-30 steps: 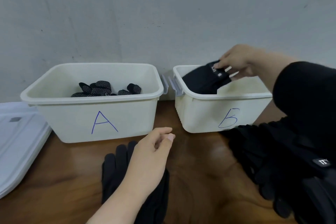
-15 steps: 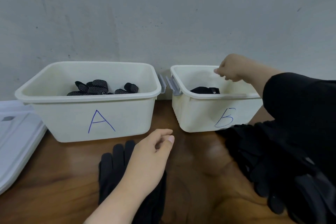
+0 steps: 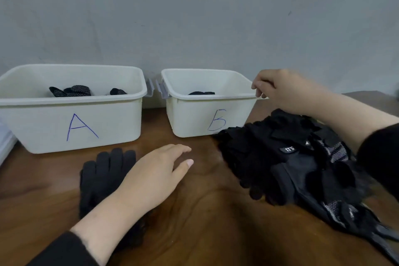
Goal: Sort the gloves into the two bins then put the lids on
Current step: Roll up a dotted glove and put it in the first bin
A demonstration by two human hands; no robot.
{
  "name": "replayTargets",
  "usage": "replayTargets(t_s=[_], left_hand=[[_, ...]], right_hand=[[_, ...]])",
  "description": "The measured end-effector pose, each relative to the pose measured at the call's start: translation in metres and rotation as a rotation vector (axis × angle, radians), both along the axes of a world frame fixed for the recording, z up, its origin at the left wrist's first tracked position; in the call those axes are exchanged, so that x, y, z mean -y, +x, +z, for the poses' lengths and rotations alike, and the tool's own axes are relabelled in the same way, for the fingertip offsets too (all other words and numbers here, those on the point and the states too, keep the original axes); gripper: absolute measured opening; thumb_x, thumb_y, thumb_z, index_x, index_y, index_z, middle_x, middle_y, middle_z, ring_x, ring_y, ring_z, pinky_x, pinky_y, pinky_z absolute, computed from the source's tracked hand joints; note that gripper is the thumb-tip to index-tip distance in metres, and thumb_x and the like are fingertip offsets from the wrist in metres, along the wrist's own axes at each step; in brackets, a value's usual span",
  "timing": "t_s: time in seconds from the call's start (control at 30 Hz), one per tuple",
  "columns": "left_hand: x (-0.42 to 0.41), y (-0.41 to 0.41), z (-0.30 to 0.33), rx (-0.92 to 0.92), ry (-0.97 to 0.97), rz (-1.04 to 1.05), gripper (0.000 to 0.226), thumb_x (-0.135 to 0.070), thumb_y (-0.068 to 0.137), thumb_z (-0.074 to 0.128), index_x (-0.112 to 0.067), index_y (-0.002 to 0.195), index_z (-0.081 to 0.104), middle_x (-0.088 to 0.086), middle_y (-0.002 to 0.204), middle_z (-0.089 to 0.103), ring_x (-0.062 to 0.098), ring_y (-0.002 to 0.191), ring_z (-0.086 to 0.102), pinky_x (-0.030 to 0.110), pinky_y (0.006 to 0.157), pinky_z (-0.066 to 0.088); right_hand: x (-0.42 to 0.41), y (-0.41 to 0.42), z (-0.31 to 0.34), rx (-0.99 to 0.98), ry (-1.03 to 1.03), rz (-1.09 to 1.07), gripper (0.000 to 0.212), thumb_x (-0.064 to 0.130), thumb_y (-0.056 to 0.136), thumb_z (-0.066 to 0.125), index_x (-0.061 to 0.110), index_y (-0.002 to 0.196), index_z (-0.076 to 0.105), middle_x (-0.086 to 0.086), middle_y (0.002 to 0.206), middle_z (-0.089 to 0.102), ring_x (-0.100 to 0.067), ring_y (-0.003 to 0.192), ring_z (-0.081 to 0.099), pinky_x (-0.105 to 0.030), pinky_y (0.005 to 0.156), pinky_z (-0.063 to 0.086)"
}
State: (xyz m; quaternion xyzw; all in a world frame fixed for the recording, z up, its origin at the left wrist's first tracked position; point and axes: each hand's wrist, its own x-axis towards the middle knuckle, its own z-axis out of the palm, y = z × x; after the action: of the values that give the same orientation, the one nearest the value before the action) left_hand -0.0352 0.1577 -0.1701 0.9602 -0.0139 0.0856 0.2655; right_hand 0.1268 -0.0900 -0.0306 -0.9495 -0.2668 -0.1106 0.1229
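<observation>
head view:
bin A (image 3: 71,123): 10 o'clock on the wooden table (image 3: 200,222); dotted black gloves (image 3: 79,90) inside, no lid.
bin B (image 3: 207,114): 12 o'clock, just right of A; one black glove (image 3: 201,93) at the bottom, no lid.
lids (image 3: 5,142): white edge at 9 o'clock, beside A.
left hand (image 3: 155,176): fingers relaxed, grasping nothing, resting over a plain black glove (image 3: 103,177) at 7 o'clock.
right hand (image 3: 282,90): 2 o'clock, at B's right rim, fingers loosely curled, holding nothing.
glove pile (image 3: 302,168): unsorted, 3–4 o'clock, touching B's front corner.
</observation>
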Motion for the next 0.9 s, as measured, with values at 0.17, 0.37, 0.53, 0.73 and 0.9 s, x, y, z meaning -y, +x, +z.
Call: replayTargets(t_s=[0.17, 0.37, 0.53, 0.73, 0.9], left_hand=[[0.051, -0.006, -0.003, -0.084, -0.137, -0.025, 0.040, -0.054, 0.100, 0.043, -0.042, 0.138, 0.047, -0.021, 0.136, 0.054, 0.003, 0.122, 0.051, 0.025, 0.102, 0.042], [0.093, -0.008, -0.034, -0.005, -0.325, 0.086, 0.038, -0.046, 0.100, 0.047, -0.037, 0.137, 0.049, -0.019, 0.132, 0.056, 0.005, 0.121, 0.051, 0.023, 0.099, 0.041], [0.084, -0.011, -0.043, 0.031, -0.261, 0.037, 0.037, -0.045, 0.100, 0.048, -0.038, 0.136, 0.050, -0.023, 0.130, 0.054, 0.003, 0.121, 0.049, 0.023, 0.101, 0.041], [0.082, -0.008, -0.044, 0.065, -0.266, 0.024, 0.035, -0.044, 0.100, 0.048, -0.038, 0.135, 0.051, -0.023, 0.125, 0.056, 0.000, 0.118, 0.050, 0.022, 0.098, 0.042], [0.081, -0.006, -0.045, 0.086, -0.288, 0.023, 0.035, -0.043, 0.100, 0.050, -0.037, 0.134, 0.053, -0.023, 0.123, 0.056, 0.000, 0.118, 0.050, 0.022, 0.100, 0.041]], right_hand=[[0.051, -0.019, 0.003, -0.035, -0.093, -0.044, 0.013, 0.030, 0.102, 0.054, 0.025, 0.103, 0.067, 0.016, 0.089, 0.063, -0.014, 0.086, 0.059, -0.030, 0.077, 0.040], [0.076, -0.027, -0.012, -0.090, -0.200, -0.081, 0.024, 0.040, 0.092, 0.068, 0.027, 0.112, 0.068, 0.008, 0.106, 0.070, -0.016, 0.104, 0.064, -0.035, 0.091, 0.050], [0.077, -0.032, -0.044, -0.136, -0.446, -0.144, 0.049, 0.047, 0.089, 0.070, 0.025, 0.131, 0.060, 0.002, 0.129, 0.059, -0.022, 0.118, 0.056, -0.039, 0.098, 0.047], [0.074, -0.026, -0.058, -0.019, -0.314, -0.233, 0.021, 0.030, 0.100, 0.055, 0.019, 0.108, 0.071, -0.003, 0.112, 0.065, -0.026, 0.100, 0.059, -0.037, 0.084, 0.049], [0.078, -0.021, -0.027, 0.130, 0.230, -0.273, 0.024, 0.022, 0.103, 0.050, 0.009, 0.100, 0.070, -0.012, 0.085, 0.064, -0.030, 0.085, 0.059, -0.032, 0.070, 0.038]])
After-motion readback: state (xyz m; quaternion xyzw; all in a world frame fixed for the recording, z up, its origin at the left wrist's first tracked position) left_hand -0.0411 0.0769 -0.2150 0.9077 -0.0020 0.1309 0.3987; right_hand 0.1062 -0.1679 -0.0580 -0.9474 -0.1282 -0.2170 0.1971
